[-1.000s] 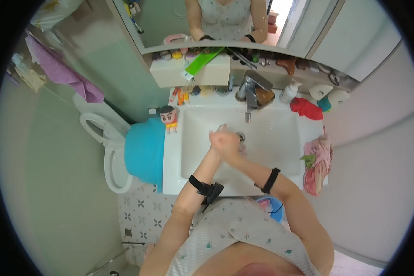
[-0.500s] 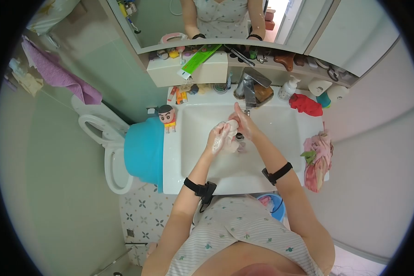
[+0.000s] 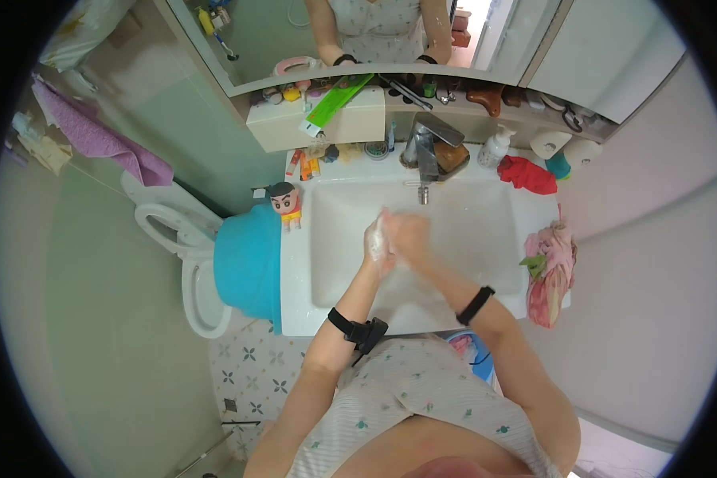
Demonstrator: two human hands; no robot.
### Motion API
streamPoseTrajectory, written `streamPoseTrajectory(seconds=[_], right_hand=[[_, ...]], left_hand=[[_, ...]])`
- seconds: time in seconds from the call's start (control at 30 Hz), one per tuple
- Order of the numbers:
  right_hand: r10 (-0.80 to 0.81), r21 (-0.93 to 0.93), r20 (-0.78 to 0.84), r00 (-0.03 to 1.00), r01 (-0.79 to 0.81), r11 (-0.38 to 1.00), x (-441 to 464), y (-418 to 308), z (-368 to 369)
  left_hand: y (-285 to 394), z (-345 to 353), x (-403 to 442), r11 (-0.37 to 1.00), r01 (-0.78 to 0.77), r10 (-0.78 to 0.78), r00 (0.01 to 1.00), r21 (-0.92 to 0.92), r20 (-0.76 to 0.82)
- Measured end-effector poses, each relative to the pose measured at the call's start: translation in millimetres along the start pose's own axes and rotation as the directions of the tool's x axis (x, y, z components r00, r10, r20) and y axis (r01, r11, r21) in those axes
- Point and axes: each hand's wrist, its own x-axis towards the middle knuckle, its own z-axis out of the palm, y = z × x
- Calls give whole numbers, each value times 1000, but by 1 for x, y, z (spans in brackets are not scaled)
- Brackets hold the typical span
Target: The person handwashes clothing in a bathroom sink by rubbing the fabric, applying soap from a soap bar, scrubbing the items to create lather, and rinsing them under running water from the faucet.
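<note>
White cloth (image 3: 377,237), mostly hidden, against left hand (image 3: 382,261) above sink (image 3: 478,255)

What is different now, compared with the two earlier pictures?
Since half a second ago, the right hand has moved away from the faucet, back to the left hand. Blur hides whether anything was released. The figurine and red cloth stayed.

Faucet (image 3: 427,159) jutting over open basin (image 3: 462,255)
</note>
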Motion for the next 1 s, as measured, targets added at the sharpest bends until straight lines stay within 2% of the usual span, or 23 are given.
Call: streamPoseTrajectory(seconds=[0.03, 0.07, 0.1, 0.13, 0.17, 0.2, 0.23, 0.27, 0.3, 0.37, 0.43, 0.47, 0.5, 0.53, 0.57, 0.6, 0.63, 0.7, 0.77, 0.83, 0.87, 1.0], right_hand=[[236, 245, 75, 969, -247, 937, 7, 3, -8], [44, -88, 10, 999, -43, 995, 3, 14, 11], [32, -88, 7, 999, -31, 996, 5, 7, 12], [-102, -272, 69, 992, 117, 955, -3, -3, 11], [-203, -430, 163, 966, 254, 866, -16, -12, 11], [-197, -425, 167, 966, 250, 870, -13, -7, 10], [-107, -230, 42, 993, 113, 967, 4, 4, 7], [13, -8, -59, 998, -14, 1000, 13, 11, 4], [7, -10, -64, 998, -8, 1000, 20, 13, 2], [88, -32, 28, 996, -87, 996, 21, 17, -2], [179, -53, 110, 978, -174, 983, 20, 17, -1], [221, -65, 156, 963, -213, 975, 19, 15, 0], [218, -64, 156, 963, -211, 975, 21, 14, 0], [235, -85, 181, 955, -223, 971, 30, 16, -3], [266, -105, 220, 939, -248, 963, 27, 16, -4], [305, -122, 257, 917, -282, 952, 20, 16, -3], [333, -138, 283, 899, -305, 942, 23, 16, -1], [367, -156, 321, 873, -333, 930, 16, 14, 2], [289, -249, 281, 915, -221, 943, 31, 22, 2], [246, -328, 279, 928, -149, 933, 14, 22, 11], [213, -365, 271, 939, -104, 925, 14, 22, 15], [245, -246, 243, 938, -185, 951, 27, 20, 3]], left_hand=[[4, 14, -8, 997, -28, 36, 993, 79, -111], [-1, -8, 6, 997, -30, 39, 993, 78, -115], [-8, -43, 37, 990, 81, -45, 958, -113, 285], [1, -43, 39, 938, 255, -44, 762, -237, 646], [-9, -40, 33, 935, 260, -50, 770, -242, 637], [5, 11, -2, 958, 187, -118, 947, -217, 298], [16, 41, -19, 979, 122, -136, 987, -164, -82], [9, 21, -11, 979, 119, -134, 987, -165, -83], [-2, -13, 8, 943, 187, -146, 975, -275, 166], [-10, -21, 11, 886, 280, -122, 910, -370, 396], [1, 13, -6, 973, 141, -143, 990, -185, 1], [-3, -3, 1, 972, 139, -143, 990, -187, -7], [-9, -28, 18, 924, 280, -142, 882, -258, 449], [-8, -26, 20, 893, 354, -98, 757, -279, 646], [-9, -26, 23, 864, 430, -49, 588, -260, 808], [-2, -6, 1, 908, 333, -159, 836, -254, 525], [6, 7, -6, 951, 237, -206, 964, -198, 169], [-1, -12, -9, 943, 233, -201, 968, -236, 151], [-2, -9, 9, 937, 208, -165, 971, -280, 170], [2, -2, -9, 975, 194, -179, 974, -107, 135], [2, -7, -6, 976, 190, -176, 975, -105, 133], [-15, -39, 23, 875, 335, -242, 928, -348, 284]])
